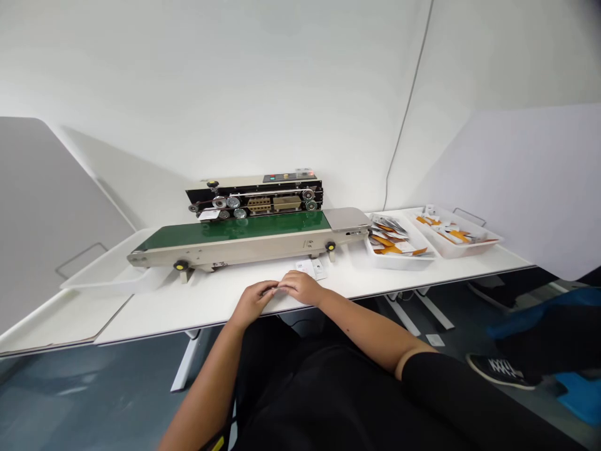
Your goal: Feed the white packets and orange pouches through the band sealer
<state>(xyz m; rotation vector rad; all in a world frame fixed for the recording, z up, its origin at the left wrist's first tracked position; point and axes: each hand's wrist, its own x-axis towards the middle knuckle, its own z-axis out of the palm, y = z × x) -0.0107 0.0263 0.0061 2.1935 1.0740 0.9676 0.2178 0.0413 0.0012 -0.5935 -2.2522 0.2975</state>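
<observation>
White plastic tray (113, 277) at far left; band sealer (230, 228) with green conveyor behind the hands. Left hand (253, 300) and right hand (300, 287) lie curled together on the tabletop (188, 307), grip indeterminate, just before white packets (307, 268). Two trays (399, 260) of orange-and-white sachets (451, 230) at right.

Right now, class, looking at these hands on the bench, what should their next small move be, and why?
Probably the right hand should reach forward to the white packets on the table: they lie just ahead of it, in front of the sealer's green belt. The left hand is against it; whether either holds anything is hard to tell.
</observation>
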